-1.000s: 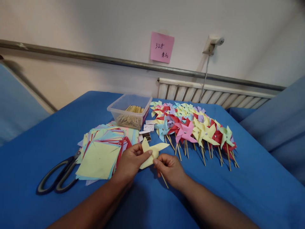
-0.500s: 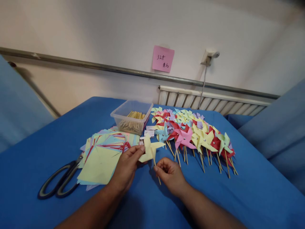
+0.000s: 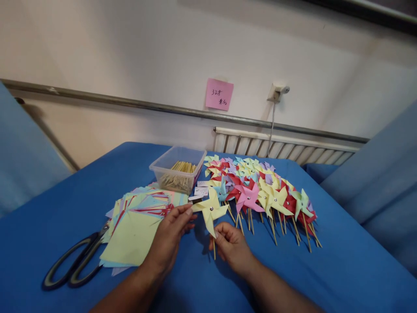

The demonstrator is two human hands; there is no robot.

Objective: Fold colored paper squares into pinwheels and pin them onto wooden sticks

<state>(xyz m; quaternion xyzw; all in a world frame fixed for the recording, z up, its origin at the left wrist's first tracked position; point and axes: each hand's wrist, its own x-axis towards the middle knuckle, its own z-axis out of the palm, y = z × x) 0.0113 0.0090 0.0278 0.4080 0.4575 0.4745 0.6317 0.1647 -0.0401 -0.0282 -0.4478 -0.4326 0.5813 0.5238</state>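
Observation:
A pale yellow paper pinwheel [image 3: 207, 210] faces me, a round metal fastener at its centre. Its thin wooden stick points down toward the table. My right hand [image 3: 233, 247] pinches that stick just below the lowest blade. On the other side, my left hand [image 3: 172, 232] has thumb and fingers closed at the tip of the left blade. Close beyond the left fingertips lie small white printed boxes [image 3: 201, 191]. Right of the held piece, many finished pinwheels [image 3: 248, 198] in pink, red, yellow, blue, purple and green lie in overlapping rows, sticks toward me.
Left of my hands is a stack of coloured paper squares [image 3: 130, 239], with large scissors [image 3: 73, 265] beside it. A clear plastic box [image 3: 156, 167] holds wooden sticks [image 3: 182, 168]. The blue-covered table [image 3: 276, 282] reaches toward a wall with a radiator [image 3: 247, 143] and handrail.
The pinwheel has turned: its front with the metal fastener now faces me, where its back and stick showed before. My right hand has shifted slightly down. The view has tilted up.

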